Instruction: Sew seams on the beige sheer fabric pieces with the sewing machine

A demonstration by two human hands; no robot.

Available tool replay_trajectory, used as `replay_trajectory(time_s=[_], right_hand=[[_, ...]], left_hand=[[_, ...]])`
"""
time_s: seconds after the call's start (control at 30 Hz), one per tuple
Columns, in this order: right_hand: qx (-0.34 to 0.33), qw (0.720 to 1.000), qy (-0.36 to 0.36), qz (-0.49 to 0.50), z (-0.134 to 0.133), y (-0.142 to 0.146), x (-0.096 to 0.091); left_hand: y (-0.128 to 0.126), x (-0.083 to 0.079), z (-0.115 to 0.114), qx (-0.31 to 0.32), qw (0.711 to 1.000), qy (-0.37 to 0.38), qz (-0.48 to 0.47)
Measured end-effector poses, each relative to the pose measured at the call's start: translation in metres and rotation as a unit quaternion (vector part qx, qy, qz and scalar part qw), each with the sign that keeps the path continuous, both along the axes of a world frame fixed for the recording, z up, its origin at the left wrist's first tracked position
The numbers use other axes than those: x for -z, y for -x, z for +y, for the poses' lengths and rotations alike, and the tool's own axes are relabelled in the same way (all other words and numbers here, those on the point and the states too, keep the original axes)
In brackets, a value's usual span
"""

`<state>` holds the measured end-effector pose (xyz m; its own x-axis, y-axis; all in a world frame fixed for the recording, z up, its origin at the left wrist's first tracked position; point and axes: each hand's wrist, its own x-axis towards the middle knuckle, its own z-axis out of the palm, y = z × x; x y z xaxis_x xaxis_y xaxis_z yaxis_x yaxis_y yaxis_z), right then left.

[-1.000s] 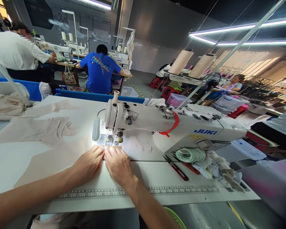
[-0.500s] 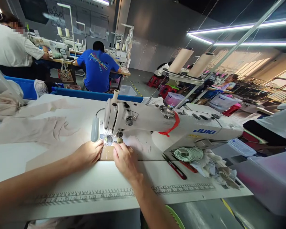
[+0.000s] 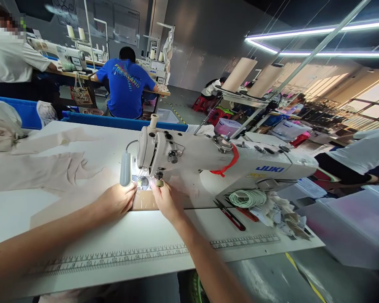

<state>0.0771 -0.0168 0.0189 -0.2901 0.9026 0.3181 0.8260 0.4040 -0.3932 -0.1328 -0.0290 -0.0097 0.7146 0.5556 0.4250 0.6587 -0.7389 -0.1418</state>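
A white sewing machine [image 3: 189, 155] stands across the table, its needle end lit by a grey lamp [image 3: 125, 169]. Left of the needle area, my left hand [image 3: 118, 198] is closed, fingertips pressed together at the edge of a brown plate [image 3: 144, 201]. Whatever they pinch is hidden or too small to name. My right hand [image 3: 168, 202] is on the other side, thumb and fingers drawn together beside a round knob [image 3: 159, 182] under the machine head. Its fingertips are partly covered, and I cannot make out anything in them. A small round clear part [image 3: 143, 182] sits between the hands.
Pale fabric pieces [image 3: 41, 168] lie at left. Right of my hands are thread snips [image 3: 230, 215], a coil of green cord [image 3: 246, 198] and fabric scraps [image 3: 286, 214]. A ruler strip [image 3: 126, 257] runs along the front. Co-workers [image 3: 126, 86] sit beyond; plastic boxes [image 3: 350, 227] stand right.
My right hand has moved slightly up and to the right, its fingertips now closer beside the knob. The left hand stays nearly in place. The whole view has shifted a little.
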Motion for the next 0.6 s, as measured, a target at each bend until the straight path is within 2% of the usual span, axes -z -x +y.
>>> replay_trajectory(time_s=[0.1,0.2,0.37,0.6], right_hand=[[0.026,0.999,0.027,-0.004,0.007,0.002,-0.003],[0.037,0.999,0.019,0.002,0.004,0.002,-0.001],[0.028,0.999,-0.015,0.021,-0.001,0.002,0.006],[0.058,0.998,-0.012,0.012,0.007,0.002,0.008]], left_hand=[[0.0,-0.002,0.0,0.008,0.999,-0.028,0.022],[0.0,0.001,0.0,0.013,0.998,-0.052,0.017],[-0.001,0.012,0.003,-0.029,0.998,-0.025,-0.057],[-0.002,0.015,0.009,-0.026,0.996,-0.01,-0.089]])
